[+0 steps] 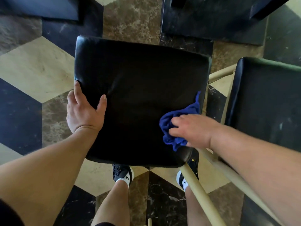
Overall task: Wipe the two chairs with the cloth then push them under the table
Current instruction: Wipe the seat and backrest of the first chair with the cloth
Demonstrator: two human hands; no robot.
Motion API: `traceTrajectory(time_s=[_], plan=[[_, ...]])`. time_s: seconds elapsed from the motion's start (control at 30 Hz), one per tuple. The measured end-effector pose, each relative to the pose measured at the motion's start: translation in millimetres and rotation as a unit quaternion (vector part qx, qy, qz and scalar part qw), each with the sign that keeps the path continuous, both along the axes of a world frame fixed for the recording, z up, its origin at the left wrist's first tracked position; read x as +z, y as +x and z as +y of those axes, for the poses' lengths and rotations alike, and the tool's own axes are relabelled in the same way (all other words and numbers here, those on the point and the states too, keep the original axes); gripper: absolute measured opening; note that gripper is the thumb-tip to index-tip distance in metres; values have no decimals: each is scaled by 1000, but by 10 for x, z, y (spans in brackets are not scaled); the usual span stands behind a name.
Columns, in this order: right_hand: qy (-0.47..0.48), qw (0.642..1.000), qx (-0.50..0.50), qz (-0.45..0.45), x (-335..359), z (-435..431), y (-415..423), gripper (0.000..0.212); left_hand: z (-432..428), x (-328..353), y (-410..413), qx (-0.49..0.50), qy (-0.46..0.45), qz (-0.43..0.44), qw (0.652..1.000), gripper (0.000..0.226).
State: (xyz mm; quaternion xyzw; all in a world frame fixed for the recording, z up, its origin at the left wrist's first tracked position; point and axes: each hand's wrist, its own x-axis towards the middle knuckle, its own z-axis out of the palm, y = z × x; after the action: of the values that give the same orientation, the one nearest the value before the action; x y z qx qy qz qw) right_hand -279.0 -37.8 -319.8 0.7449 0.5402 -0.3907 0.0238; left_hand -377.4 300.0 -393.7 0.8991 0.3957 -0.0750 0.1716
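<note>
A chair with a black padded seat [138,88] and cream wooden legs stands right below me. My left hand [83,110] grips the seat's left edge, thumb on top. My right hand [193,129] presses a bunched blue cloth [174,126] onto the seat near its right edge. A second chair with a black seat [267,101] stands to the right, partly cut off by the frame. The dark table [211,18] shows at the top, beyond both chairs.
The floor is patterned marble in cream, brown and black. My feet in dark shoes [123,174] stand under the near edge of the seat. Cream chair rails [200,193] run diagonally at the lower right.
</note>
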Motion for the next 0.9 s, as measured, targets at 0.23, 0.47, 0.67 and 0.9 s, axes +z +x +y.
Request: traceTrajectory(time_s=[0.23,0.47,0.67,0.9], plan=[[45,933,-339,-109,-147,170,497,33,6,-14,-14,-6,2,-5,1000,96],[135,840,-505,-142,-355,1317,653,36,10,-38,-17,-8,12,-6,1000,97],[194,860,-463,-94,-398,2355,599,32,6,-60,-10,-4,8,-14,1000,100],[228,904,-359,-48,-463,3275,438,32,8,21,-3,-5,-28,-7,1000,103]])
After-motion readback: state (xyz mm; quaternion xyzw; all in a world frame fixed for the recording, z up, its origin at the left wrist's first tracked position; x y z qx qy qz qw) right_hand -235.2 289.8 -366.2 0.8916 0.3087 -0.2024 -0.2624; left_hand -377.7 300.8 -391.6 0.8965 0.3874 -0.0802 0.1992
